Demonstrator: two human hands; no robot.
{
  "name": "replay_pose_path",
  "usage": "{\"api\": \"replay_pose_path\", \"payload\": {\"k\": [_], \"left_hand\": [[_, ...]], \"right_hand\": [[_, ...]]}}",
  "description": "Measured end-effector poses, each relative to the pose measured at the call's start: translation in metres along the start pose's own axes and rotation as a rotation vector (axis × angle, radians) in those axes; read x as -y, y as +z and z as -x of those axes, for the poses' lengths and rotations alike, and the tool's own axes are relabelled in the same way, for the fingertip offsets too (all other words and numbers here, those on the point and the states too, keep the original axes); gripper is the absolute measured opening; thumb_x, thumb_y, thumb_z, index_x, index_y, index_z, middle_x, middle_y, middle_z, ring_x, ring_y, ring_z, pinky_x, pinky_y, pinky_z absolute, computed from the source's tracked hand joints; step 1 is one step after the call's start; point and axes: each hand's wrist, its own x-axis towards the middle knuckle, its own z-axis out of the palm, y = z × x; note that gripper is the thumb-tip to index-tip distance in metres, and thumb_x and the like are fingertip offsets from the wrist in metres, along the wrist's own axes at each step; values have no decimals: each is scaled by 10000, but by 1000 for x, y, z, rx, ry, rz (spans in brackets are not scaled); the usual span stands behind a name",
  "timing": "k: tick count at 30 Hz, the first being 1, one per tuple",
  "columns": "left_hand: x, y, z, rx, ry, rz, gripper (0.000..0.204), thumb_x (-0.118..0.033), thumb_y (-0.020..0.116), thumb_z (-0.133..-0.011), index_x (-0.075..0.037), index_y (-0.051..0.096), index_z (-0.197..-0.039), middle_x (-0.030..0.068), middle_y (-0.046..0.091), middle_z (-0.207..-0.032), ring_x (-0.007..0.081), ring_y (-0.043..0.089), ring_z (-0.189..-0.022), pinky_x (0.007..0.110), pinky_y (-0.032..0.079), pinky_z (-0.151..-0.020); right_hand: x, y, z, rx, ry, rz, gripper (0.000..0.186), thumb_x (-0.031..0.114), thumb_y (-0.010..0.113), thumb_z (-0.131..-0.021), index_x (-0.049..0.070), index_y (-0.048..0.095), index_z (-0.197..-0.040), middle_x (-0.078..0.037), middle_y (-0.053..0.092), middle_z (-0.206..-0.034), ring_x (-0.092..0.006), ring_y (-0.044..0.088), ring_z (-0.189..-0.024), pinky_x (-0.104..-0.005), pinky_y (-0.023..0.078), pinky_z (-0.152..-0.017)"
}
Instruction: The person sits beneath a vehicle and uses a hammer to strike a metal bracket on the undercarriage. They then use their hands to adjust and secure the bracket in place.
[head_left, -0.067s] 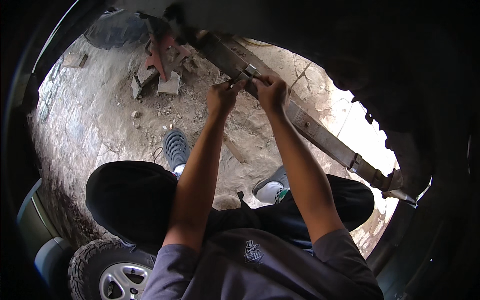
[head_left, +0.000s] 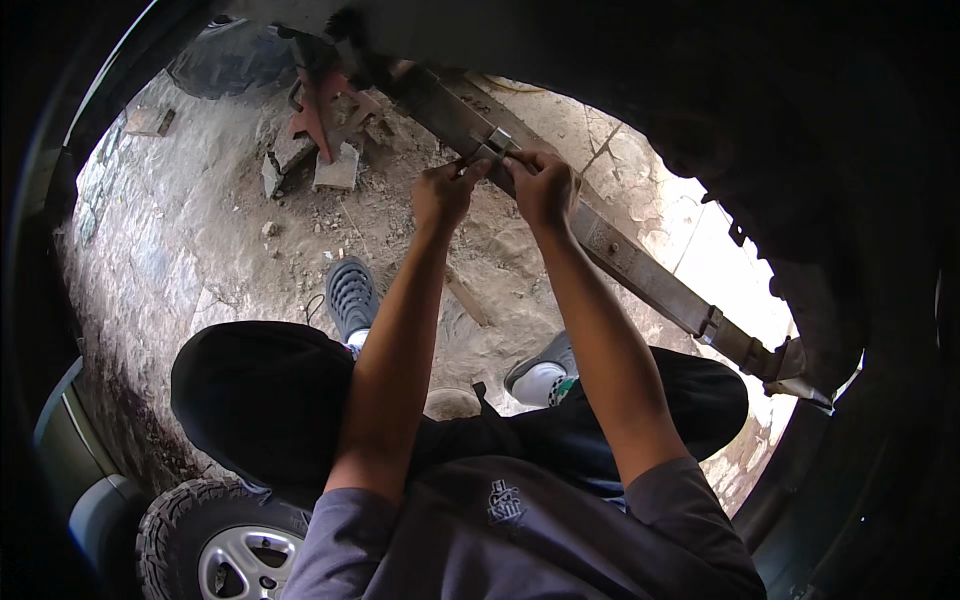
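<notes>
A long leaf spring [head_left: 640, 268] of stacked flat metal runs diagonally from the upper middle to the lower right. Around it sits a small metal clamp [head_left: 501, 138], its bright upright edge catching the light. My left hand [head_left: 443, 200] is closed at the clamp's near side, thumb and fingers pinched on its edge. Just to the right, my right hand [head_left: 547, 190] is also closed, its thumb and forefinger pressed against the clamp's lower end. What lies right between the fingertips is partly hidden. A second clamp [head_left: 710, 326] wraps the spring farther right.
A red metal stand [head_left: 318, 120] rests among broken blocks [head_left: 337, 168] at the upper left. Behind my left elbow lies a wheel with a knobby tire [head_left: 170, 535]. Dark vehicle bodywork hangs overhead and to the right. A flat wood strip [head_left: 468, 300] lies on the rough ground.
</notes>
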Motion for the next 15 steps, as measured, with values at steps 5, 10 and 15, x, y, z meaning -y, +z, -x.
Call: {"api": "replay_pose_path", "payload": {"k": [5, 10, 15], "left_hand": [[-3, 6, -4, 20, -19, 18, 412, -519, 777, -927, -123, 854, -1013, 32, 723, -695, 125, 647, -614, 328, 497, -602], [11, 20, 14, -7, -85, 270, 403, -424, 706, -989, -55, 810, -1114, 62, 753, -764, 141, 673, -652, 316, 501, -622], [16, 45, 58, 161, -268, 485, 421, -397, 688, -1026, 14, 776, -1046, 40, 708, -752, 119, 620, -661, 310, 485, -635]], "right_hand": [[18, -18, -33, 1, 29, -11, 163, 320, 836, -860, 210, 865, -977, -121, 801, -987, -332, 759, -961, -451, 577, -845], [-29, 0, 29, -347, -241, -300, 206, 266, 851, -868, 125, 831, -1017, -120, 759, -990, -293, 731, -879, -424, 568, -811], [-30, 19, 107, -364, 3, -562, 190, 149, 814, -931, 42, 792, -1086, -103, 760, -996, -209, 739, -921, -338, 577, -836]]}}
